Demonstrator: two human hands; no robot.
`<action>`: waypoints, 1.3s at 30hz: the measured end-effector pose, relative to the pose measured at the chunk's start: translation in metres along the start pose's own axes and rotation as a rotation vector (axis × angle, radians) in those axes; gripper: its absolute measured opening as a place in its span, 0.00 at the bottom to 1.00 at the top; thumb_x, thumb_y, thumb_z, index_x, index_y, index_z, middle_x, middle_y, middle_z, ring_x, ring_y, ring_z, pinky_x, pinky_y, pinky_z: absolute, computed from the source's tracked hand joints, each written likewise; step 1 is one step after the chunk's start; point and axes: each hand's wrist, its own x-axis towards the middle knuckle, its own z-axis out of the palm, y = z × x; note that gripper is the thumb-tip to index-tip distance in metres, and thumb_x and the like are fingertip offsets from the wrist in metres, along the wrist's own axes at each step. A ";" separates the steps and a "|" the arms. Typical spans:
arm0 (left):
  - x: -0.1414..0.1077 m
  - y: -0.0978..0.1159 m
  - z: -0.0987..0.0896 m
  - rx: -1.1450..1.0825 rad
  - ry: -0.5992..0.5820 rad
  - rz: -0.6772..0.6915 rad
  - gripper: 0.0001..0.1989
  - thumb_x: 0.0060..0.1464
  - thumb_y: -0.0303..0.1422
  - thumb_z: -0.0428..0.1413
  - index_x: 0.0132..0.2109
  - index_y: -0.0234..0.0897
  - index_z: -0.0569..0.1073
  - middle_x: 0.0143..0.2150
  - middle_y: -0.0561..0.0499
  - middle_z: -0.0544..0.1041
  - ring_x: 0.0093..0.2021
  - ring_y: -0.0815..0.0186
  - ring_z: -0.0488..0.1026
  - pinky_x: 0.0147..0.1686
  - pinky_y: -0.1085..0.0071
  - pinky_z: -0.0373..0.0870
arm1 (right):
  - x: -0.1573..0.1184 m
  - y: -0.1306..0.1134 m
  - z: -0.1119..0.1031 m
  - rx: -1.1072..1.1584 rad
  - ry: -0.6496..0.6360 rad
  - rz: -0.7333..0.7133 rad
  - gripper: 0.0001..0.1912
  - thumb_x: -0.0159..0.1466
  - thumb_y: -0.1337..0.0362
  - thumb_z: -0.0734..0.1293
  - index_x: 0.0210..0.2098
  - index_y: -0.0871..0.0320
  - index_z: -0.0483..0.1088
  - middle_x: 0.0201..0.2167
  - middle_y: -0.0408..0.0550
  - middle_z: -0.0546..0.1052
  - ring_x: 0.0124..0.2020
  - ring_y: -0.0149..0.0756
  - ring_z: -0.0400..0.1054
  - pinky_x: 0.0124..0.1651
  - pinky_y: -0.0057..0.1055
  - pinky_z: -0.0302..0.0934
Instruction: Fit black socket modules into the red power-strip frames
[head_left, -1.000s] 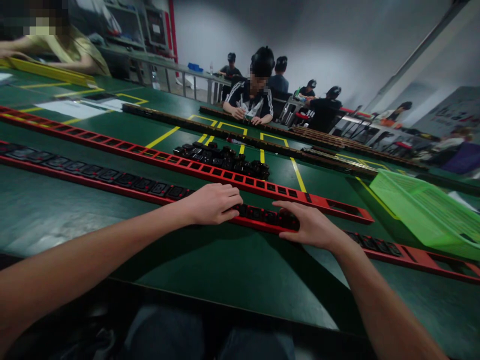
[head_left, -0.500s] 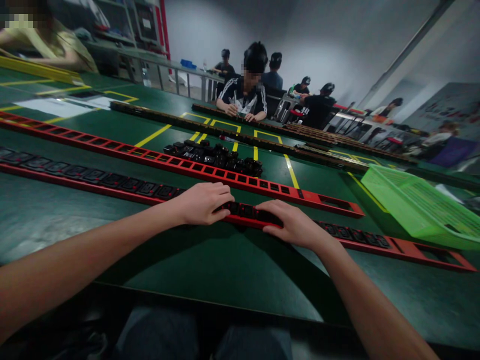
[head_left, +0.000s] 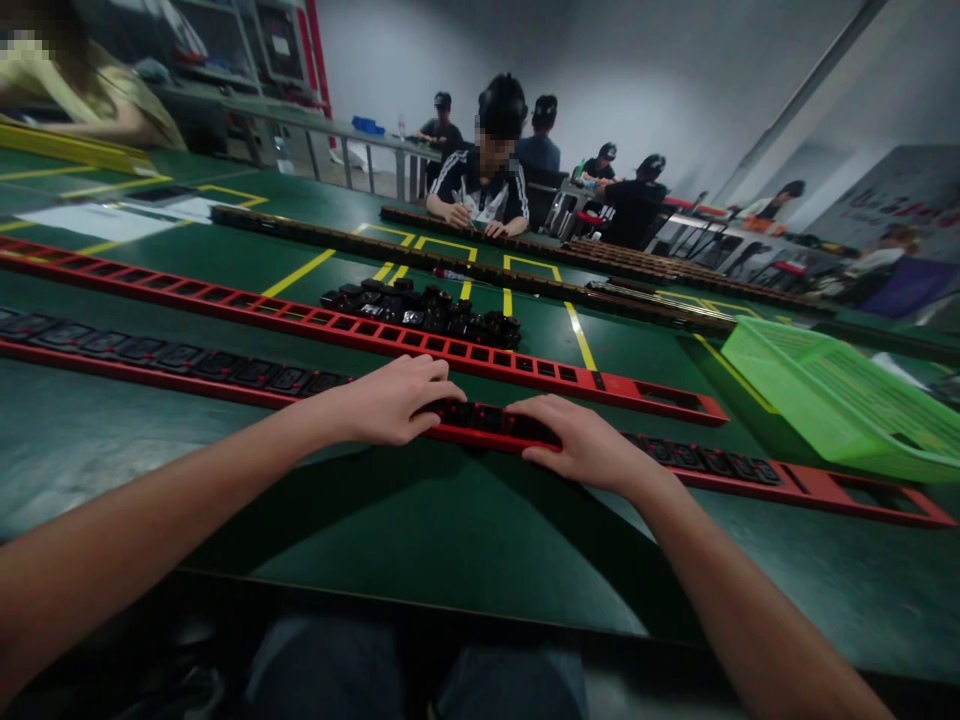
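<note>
Red and slender, the near strip (head_left: 476, 437) lies along the worker's side of the green tabletop (head_left: 420, 540), bearing a row of black square pieces (head_left: 491, 418); I'd judge it light and fairly stiff, apt to bow if lifted by one end. The left hand (head_left: 401, 400) and right hand (head_left: 574, 437) arch over it, thumbs parted from fingers, though whether either clamps it I can't tell; its long edges, held well apart, seem the best grip.

The left hand (head_left: 401, 400) and right hand (head_left: 574, 440) curve over a long red strip (head_left: 480, 438) bearing square black blocks (head_left: 491, 417). Beyond lie a red ladder-like frame (head_left: 621, 388), heaped glossy black pieces (head_left: 420, 315) and a bright-green plastic basket (head_left: 840, 400).
</note>
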 end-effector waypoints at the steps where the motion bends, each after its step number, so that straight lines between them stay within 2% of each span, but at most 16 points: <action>1: 0.000 -0.001 -0.001 -0.033 -0.014 -0.021 0.21 0.60 0.32 0.54 0.59 0.41 0.70 0.48 0.44 0.68 0.47 0.56 0.67 0.48 0.60 0.64 | 0.000 0.000 0.000 0.001 -0.002 0.002 0.27 0.64 0.65 0.69 0.62 0.53 0.63 0.58 0.51 0.72 0.57 0.44 0.67 0.61 0.44 0.62; 6: 0.001 -0.007 -0.002 -0.152 -0.043 -0.055 0.21 0.58 0.31 0.57 0.58 0.42 0.71 0.47 0.46 0.68 0.47 0.57 0.66 0.48 0.62 0.63 | 0.001 0.000 0.001 0.007 0.005 0.004 0.27 0.64 0.65 0.69 0.62 0.52 0.64 0.57 0.51 0.72 0.57 0.44 0.67 0.60 0.45 0.63; 14: 0.001 -0.010 -0.002 -0.254 -0.007 -0.032 0.18 0.57 0.32 0.57 0.55 0.39 0.72 0.46 0.47 0.68 0.48 0.58 0.67 0.50 0.63 0.64 | 0.001 0.001 0.002 0.012 0.024 0.009 0.25 0.64 0.65 0.69 0.60 0.52 0.65 0.56 0.51 0.73 0.56 0.44 0.68 0.59 0.45 0.64; 18: -0.001 -0.010 0.002 -0.165 0.030 0.023 0.17 0.59 0.33 0.56 0.55 0.37 0.72 0.48 0.44 0.68 0.49 0.57 0.67 0.49 0.62 0.66 | 0.001 0.003 0.002 -0.001 0.021 -0.034 0.22 0.65 0.65 0.68 0.59 0.52 0.67 0.56 0.51 0.73 0.57 0.43 0.68 0.61 0.45 0.62; 24: -0.001 -0.003 0.005 0.011 0.076 0.058 0.18 0.61 0.35 0.54 0.57 0.36 0.71 0.50 0.43 0.70 0.50 0.56 0.68 0.48 0.63 0.67 | 0.000 0.001 0.003 -0.009 0.022 -0.042 0.26 0.64 0.65 0.68 0.62 0.51 0.65 0.58 0.51 0.72 0.58 0.44 0.67 0.61 0.45 0.62; 31: 0.001 0.001 0.010 0.176 0.082 0.037 0.19 0.66 0.42 0.50 0.56 0.36 0.72 0.49 0.44 0.73 0.47 0.56 0.70 0.47 0.62 0.66 | 0.005 -0.004 0.010 -0.077 0.014 0.014 0.34 0.64 0.62 0.70 0.67 0.51 0.58 0.56 0.53 0.73 0.55 0.48 0.68 0.57 0.47 0.65; 39: 0.001 0.004 0.007 0.215 0.060 0.001 0.19 0.66 0.45 0.50 0.51 0.37 0.74 0.47 0.45 0.75 0.44 0.57 0.72 0.43 0.64 0.66 | -0.004 0.003 -0.007 -0.113 -0.030 0.086 0.41 0.59 0.62 0.73 0.68 0.50 0.57 0.59 0.53 0.72 0.57 0.50 0.69 0.56 0.48 0.66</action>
